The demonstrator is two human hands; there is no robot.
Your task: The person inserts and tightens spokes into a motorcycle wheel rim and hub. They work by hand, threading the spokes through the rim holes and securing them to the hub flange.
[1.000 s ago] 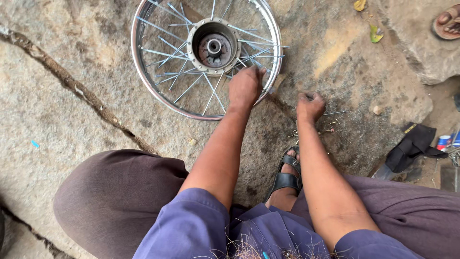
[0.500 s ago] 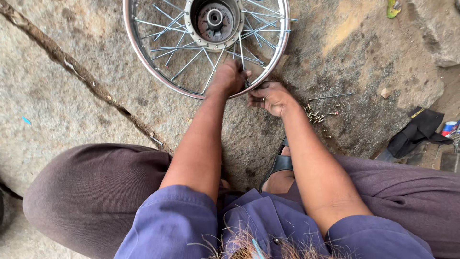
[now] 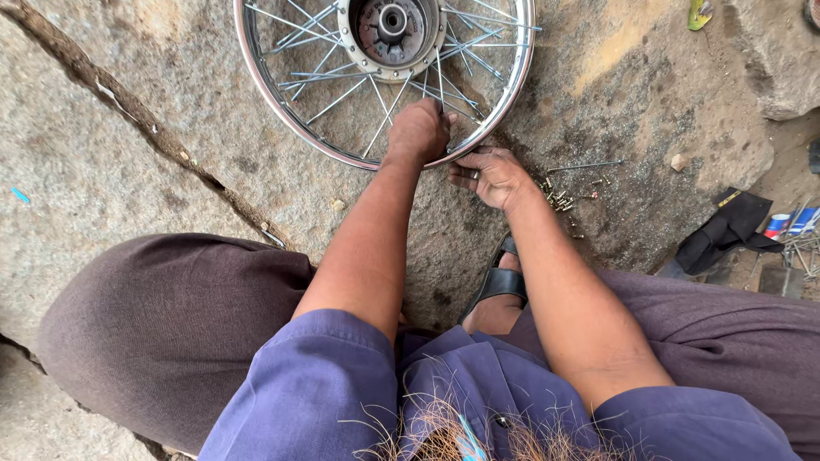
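My left hand (image 3: 418, 130) clenches a spoke on the wheel (image 3: 282, 102); my right hand (image 3: 489, 175) grips its rim's near edge

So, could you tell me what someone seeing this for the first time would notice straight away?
The shiny spoked wheel lying flat on the cracked stone ground at the top draws the eye first. The left hand rests among its spokes at the near rim, and the right hand touches the rim's outer edge. Just right of that hand lies a small scatter of metal spoke parts.
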